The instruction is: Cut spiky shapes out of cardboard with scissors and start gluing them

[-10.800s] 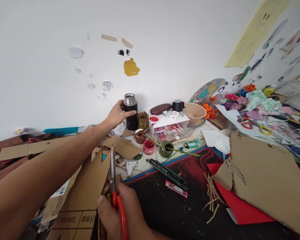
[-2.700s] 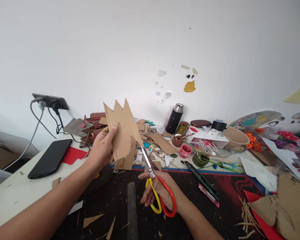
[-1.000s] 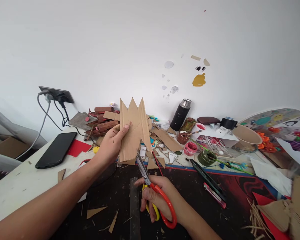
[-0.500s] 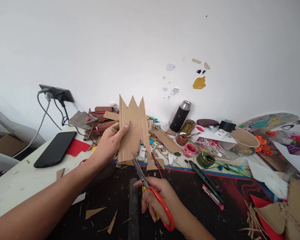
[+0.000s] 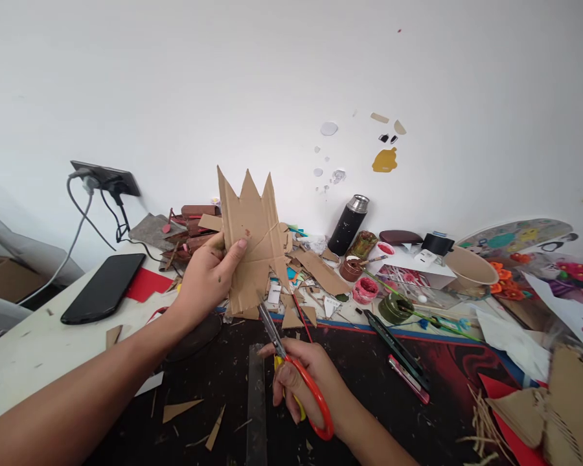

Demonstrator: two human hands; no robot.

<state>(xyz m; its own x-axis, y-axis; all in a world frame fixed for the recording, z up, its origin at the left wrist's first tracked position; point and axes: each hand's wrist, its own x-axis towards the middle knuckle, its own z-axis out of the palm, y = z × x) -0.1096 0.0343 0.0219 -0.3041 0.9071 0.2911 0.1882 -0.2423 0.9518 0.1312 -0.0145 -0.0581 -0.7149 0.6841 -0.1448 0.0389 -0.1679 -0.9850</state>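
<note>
A piece of brown cardboard (image 5: 255,226) stands upright in the grip of my left hand (image 5: 206,272), thumb on its front face. Its top edge is cut into three points, and a notch shows at its lower right. My right hand (image 5: 315,382) holds a pair of scissors (image 5: 272,330) with orange and yellow handles. The blades point up toward the cardboard's lower edge, just below it. A clear ruler (image 5: 256,401) lies on the dark mat beneath, near triangular cardboard offcuts (image 5: 181,411).
A black phone (image 5: 104,288) lies at left. Cardboard scraps (image 5: 320,272), paint jars (image 5: 365,290), a black flask (image 5: 350,226) and a bowl (image 5: 471,266) line the wall. A green utility knife (image 5: 396,349) and a pink cutter (image 5: 408,378) rest on the mat at right.
My left hand has moved the cardboard slightly left and up, tilting its top to the left. My right hand keeps the scissors in nearly the same place; the whole view has shifted a little.
</note>
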